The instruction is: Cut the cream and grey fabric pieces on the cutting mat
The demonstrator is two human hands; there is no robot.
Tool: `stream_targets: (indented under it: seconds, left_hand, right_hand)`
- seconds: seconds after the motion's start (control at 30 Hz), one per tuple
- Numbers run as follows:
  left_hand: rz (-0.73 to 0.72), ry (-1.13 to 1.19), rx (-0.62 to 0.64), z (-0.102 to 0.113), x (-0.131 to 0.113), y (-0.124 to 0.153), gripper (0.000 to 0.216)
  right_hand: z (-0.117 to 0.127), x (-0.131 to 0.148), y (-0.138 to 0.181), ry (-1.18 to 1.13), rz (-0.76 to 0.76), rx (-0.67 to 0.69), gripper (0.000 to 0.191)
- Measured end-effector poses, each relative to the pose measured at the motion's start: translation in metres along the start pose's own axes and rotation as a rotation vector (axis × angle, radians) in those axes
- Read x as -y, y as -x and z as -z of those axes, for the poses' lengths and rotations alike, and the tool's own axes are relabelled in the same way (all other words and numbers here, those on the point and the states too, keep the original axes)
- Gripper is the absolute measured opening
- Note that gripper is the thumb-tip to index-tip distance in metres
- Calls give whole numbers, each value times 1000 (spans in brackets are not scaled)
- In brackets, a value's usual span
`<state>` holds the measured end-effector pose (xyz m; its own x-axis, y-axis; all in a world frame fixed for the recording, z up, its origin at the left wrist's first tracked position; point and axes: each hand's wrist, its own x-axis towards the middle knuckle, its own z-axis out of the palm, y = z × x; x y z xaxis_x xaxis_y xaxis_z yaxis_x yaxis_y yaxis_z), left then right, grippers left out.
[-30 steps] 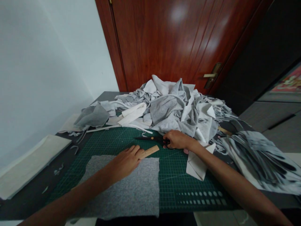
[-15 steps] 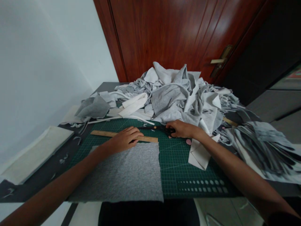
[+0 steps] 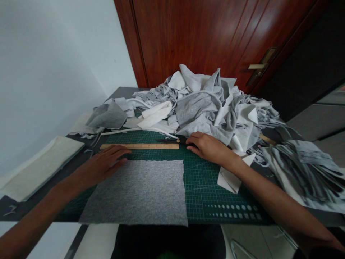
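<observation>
A heather-grey piece of fabric lies flat on the green cutting mat at the near edge. Beyond its far edge is a wooden ruler, roughly parallel to it with a strip of mat between. My left hand is open, fingers stretched over the ruler's left end. Black scissors rest just past the ruler's right end, blades pointing left. My right hand lies over their handles, fingers extended and apart; the handles are mostly hidden under it.
Grey and white fabric scraps are heaped at the back. A folded cream cloth lies on the left. Layered grey strips are stacked on the right, with a folded beige piece nearer. A brown door stands behind.
My left hand has slid left along the ruler. The ruler now lies straighter and farther from the grey fabric. My right hand has loosened from around the scissors' handles and moved slightly left.
</observation>
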<state>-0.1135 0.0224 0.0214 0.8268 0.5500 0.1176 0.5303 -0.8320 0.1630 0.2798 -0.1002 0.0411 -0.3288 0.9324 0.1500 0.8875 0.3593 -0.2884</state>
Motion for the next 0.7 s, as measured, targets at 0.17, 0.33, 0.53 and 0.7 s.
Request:
stream_targets:
  seconds: [0.17, 0.33, 0.53, 0.7]
  left_hand:
    - [56, 1, -62, -4, 30, 46, 29]
    - [120, 38, -163, -10, 26, 60, 22]
    - [141, 77, -181, -3, 12, 53, 21]
    - [372, 141, -290, 27, -9, 47, 26]
  right_hand:
    - [-29, 36, 3, -3, 127, -5, 32]
    - [-56, 42, 1, -14, 137, 80, 13]
    - [-36, 50, 14, -74, 149, 115, 13]
    - [12, 54, 42, -269, 56, 2, 15]
